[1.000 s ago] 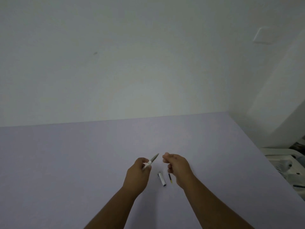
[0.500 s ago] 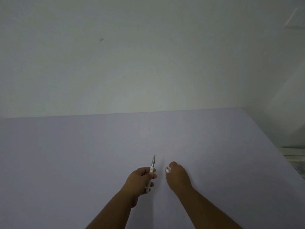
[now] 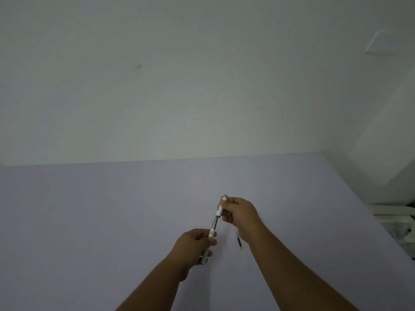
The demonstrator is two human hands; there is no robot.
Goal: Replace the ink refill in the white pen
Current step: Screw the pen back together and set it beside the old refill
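Note:
My left hand (image 3: 193, 245) grips the lower half of the white pen (image 3: 211, 235), with a grey refill (image 3: 213, 223) sticking up out of it. My right hand (image 3: 240, 213) holds the white upper barrel (image 3: 221, 207) over the refill's top end, in line with the lower half. A thin loose refill (image 3: 239, 242) with a yellow end lies on the lilac table (image 3: 112, 209) beside my right wrist.
A pale wall rises behind the table's far edge. White objects (image 3: 395, 218) sit past the table's right edge. A wall plate (image 3: 381, 42) is mounted at the upper right.
My right hand picked the upper barrel up off the table and brought it onto the refill tip. My left hand turned the pen half more upright.

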